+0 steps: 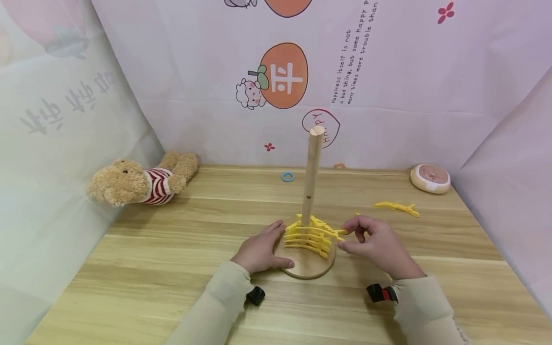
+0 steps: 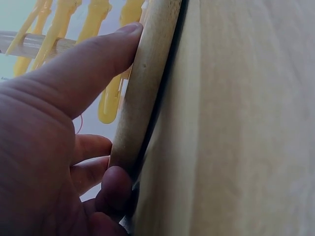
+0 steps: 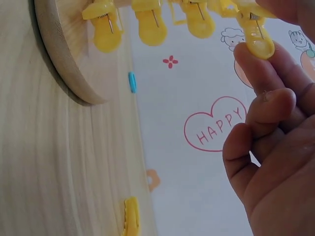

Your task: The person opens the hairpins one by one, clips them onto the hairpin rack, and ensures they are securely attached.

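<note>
A wooden stand has an upright post (image 1: 312, 172) on a round base (image 1: 305, 271). Several long yellow hair clips (image 1: 320, 250) are stacked around the lower post, their tails pointing right. My left hand (image 1: 260, 250) grips the base's left edge; in the left wrist view the thumb (image 2: 93, 61) lies over the rim (image 2: 142, 83) and fingertips touch its side. With thumb and fingertips, my right hand (image 1: 381, 245) pinches the tail of the uppermost yellow hair clip (image 3: 260, 39), which reaches across the post above the others.
Another yellow hair clip (image 1: 397, 207) lies on the table to the right. Behind the stand is a small blue ring (image 1: 287, 177). A teddy bear in a striped top (image 1: 158, 187) lies at the back left, and a round beige object (image 1: 430, 178) sits at the back right.
</note>
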`<state>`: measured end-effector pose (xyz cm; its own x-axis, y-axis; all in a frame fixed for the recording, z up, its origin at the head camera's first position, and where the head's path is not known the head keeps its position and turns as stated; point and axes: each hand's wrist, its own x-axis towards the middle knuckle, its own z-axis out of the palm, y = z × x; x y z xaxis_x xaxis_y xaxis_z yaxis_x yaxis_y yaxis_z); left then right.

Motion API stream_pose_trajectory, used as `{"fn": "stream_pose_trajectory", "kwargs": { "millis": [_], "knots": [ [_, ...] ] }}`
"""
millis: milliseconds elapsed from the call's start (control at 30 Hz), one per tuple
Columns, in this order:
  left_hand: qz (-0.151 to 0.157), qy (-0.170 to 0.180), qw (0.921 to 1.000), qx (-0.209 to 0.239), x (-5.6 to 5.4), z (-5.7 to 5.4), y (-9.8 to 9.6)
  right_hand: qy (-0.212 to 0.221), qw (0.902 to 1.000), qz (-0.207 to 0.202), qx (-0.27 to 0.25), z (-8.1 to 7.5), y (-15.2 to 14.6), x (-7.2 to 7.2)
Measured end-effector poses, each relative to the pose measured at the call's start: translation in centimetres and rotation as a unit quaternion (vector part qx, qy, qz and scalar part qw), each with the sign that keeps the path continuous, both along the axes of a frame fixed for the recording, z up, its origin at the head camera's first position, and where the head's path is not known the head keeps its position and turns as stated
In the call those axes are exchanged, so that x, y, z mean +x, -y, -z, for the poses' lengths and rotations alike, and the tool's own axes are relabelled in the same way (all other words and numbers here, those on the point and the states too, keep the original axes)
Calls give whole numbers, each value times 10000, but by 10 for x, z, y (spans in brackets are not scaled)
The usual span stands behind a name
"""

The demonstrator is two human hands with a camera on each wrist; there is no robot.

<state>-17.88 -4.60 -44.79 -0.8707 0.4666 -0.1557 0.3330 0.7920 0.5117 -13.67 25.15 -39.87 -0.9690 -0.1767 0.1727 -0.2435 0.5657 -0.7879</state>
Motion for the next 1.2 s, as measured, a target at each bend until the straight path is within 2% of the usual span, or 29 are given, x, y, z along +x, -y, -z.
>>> {"fn": "stream_pose_trajectory", "kwargs": {
  "millis": [267,900,1200],
  "knots": [
    [19,21,10000,-46,1,-2,-1,-220,9997,111,49,-1,3,2],
    [80,12,9999,-123,0,-1,-2,-228,9996,118,81,4,11,0],
    [70,32,9999,-106,1,-2,-1,-487,9987,140,52,7,20,-1]
  ]
}}
